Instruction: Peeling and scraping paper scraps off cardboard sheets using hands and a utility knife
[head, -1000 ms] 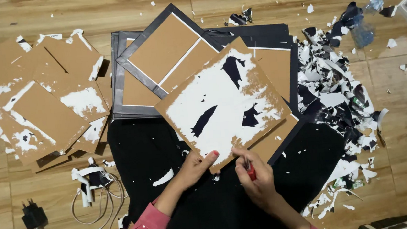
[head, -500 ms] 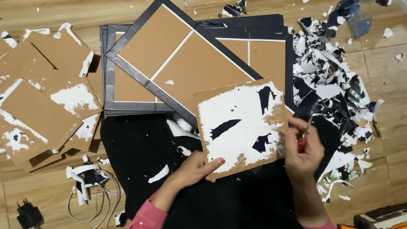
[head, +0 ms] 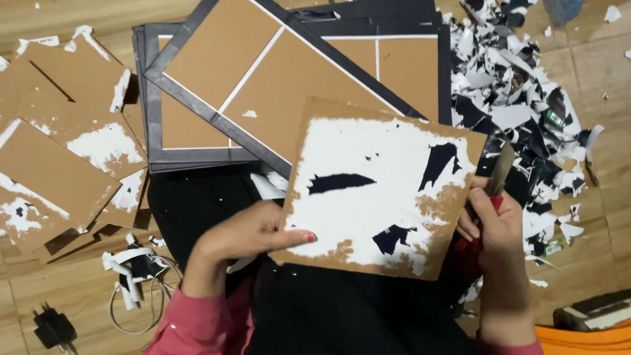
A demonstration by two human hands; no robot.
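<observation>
Resting over a black cloth [head: 329,328], a brown board [head: 381,187] with patches of white and black paper stuck to it sits tilted between the two hands. The left hand [head: 248,237] grips its left edge, thumb lying flat on the top face and the other fingers underneath. The right hand [head: 494,223] is closed around a small red-handled scraper [head: 499,173], whose flat blade points up just beside the board's right edge. Beyond the hands, further from the person, lies a stack of dark frames [head: 284,74] with brown panels divided by white lines. Out past the left hand a pile of stripped brown boards [head: 40,163] spreads on the wooden floor [head: 621,105], and nearer that wrist lie a white cable [head: 139,292] and a black charger [head: 53,328]. Beyond the right hand a heap of torn black and white paper scraps [head: 522,98] covers the floor. Pink sleeves [head: 185,341] cover both forearms.
</observation>
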